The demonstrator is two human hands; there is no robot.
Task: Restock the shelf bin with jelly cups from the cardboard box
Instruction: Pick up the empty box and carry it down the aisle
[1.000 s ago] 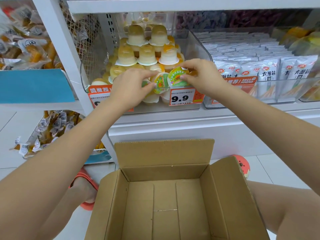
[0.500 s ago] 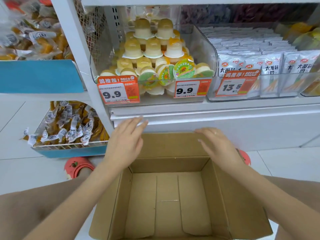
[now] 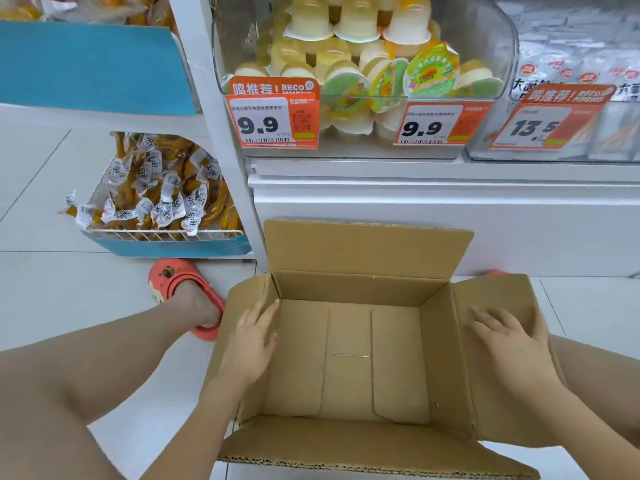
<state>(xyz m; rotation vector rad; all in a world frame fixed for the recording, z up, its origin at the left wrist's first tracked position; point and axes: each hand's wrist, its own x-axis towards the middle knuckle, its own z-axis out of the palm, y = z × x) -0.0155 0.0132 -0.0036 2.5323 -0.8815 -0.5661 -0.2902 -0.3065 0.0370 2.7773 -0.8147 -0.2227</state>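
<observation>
A clear plastic shelf bin [image 3: 498,36] sits on a white store shelf, piled high with jelly cups [image 3: 356,74]; most stand upside down in stacked rows, while a few at the front lie on their sides so their green and yellow lids face outward. Directly below, on the tiled floor, an open cardboard box [image 3: 349,365] shows only its bare bottom, so the restocking looks finished. The left hand [image 3: 251,344] lies flat against the box's left side flap, fingers straight and close together. The right hand [image 3: 509,341] rests on the right side flap with fingers slightly spread. Neither hand holds a cup; their placement on opposite flaps suggests the person is steadying the empty box, perhaps to fold or lift it away. Orange price tags [image 3: 273,119] reading 9.9 hang on the bin's front edge. To the right, another clear bin holds white snack packets [image 3: 571,74]. To the left, a wire basket [image 3: 162,233] holds yellow wrapped snacks, and a foot in a red sandal [image 3: 183,289] rests beside the box.
</observation>
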